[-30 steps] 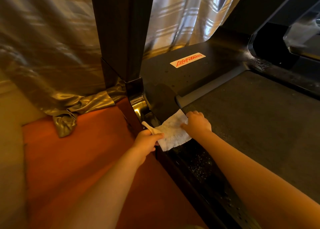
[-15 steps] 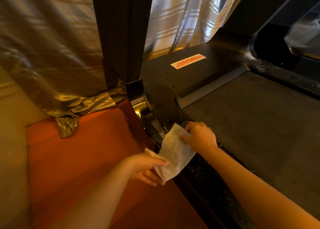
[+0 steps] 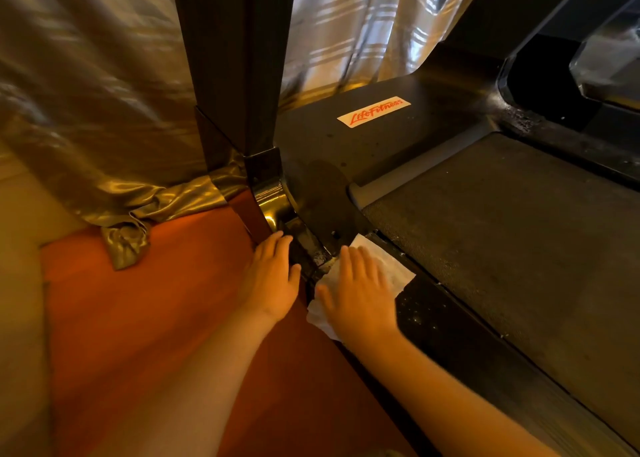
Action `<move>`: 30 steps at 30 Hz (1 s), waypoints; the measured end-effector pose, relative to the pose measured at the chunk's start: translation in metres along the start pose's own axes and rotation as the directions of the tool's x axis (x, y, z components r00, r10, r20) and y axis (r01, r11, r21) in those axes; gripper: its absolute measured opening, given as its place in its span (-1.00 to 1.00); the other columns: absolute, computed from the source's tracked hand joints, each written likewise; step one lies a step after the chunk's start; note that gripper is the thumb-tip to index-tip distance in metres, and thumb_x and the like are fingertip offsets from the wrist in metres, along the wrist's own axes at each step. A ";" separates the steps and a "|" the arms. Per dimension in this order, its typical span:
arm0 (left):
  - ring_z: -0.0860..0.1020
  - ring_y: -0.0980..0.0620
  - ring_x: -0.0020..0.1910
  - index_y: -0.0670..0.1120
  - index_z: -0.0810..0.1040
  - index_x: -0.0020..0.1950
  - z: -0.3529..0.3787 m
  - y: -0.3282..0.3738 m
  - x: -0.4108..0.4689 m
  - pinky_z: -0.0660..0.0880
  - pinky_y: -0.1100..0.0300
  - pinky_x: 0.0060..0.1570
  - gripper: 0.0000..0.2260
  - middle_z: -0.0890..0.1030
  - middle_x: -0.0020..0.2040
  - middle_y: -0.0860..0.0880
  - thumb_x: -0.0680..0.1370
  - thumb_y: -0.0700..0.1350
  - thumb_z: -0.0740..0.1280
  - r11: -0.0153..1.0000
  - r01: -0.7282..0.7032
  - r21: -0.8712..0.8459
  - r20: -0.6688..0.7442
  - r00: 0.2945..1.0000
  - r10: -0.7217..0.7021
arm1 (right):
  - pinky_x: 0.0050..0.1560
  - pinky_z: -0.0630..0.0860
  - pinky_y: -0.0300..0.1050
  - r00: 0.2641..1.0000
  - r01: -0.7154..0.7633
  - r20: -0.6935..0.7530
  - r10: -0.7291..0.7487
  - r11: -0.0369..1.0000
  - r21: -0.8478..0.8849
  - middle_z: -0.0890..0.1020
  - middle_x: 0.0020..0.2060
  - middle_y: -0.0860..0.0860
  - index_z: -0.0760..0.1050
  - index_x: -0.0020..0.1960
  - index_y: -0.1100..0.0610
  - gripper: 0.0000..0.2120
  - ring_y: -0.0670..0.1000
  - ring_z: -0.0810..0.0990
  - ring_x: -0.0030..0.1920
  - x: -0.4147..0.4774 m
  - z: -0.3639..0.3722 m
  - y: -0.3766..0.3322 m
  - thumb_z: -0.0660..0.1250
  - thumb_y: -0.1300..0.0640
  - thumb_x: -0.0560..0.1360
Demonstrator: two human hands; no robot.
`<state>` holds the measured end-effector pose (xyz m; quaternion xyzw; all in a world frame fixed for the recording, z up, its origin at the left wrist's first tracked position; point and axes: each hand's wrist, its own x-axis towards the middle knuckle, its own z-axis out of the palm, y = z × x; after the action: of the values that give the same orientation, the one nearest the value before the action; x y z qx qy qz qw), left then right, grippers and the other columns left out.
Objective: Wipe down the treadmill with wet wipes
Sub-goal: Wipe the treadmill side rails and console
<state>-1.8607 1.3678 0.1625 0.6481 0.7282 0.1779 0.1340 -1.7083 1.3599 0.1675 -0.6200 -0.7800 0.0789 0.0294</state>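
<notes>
A white wet wipe point(image 3: 393, 270) lies spread on the black left side rail point(image 3: 450, 325) of the treadmill, its lower corner hanging over the rail's outer edge. My right hand point(image 3: 356, 294) presses flat on the wipe, fingers together and pointing forward. My left hand point(image 3: 272, 276) rests flat and empty beside the rail, fingertips at the shiny foot of the upright post point(image 3: 273, 197). The grey running belt point(image 3: 519, 221) lies to the right. A white label with red lettering point(image 3: 374, 111) sits on the front cover.
The treadmill's black upright post point(image 3: 228, 58) rises just ahead of my hands. Shiny gold curtains point(image 3: 86, 93) hang behind and bunch on the red-orange floor point(image 3: 138, 318) to the left. Dust specks dot the rail near the wipe.
Both hands held the wipe up by its edges before. Now it is laid on the rail, my right hand flat on top, and my left hand has let go and moved beside the post.
</notes>
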 end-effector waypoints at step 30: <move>-0.30 0.12 0.53 0.03 -0.30 0.57 0.007 -0.014 0.028 -0.16 0.07 0.50 -0.36 -0.37 0.54 0.10 0.68 -0.04 0.10 1.000 -0.024 -0.015 0.360 0.933 0.028 | 0.44 -0.39 -0.02 0.986 -0.133 0.094 0.138 0.990 -0.050 -0.34 0.52 0.14 -0.38 0.53 0.20 -0.35 0.09 -0.37 0.52 0.038 0.025 0.008 -0.26 -0.19 0.64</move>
<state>-1.8736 1.3951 0.1509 0.6785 0.6819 0.0618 0.2660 -1.7131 1.3966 0.1391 -0.6675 -0.7381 0.0938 -0.0277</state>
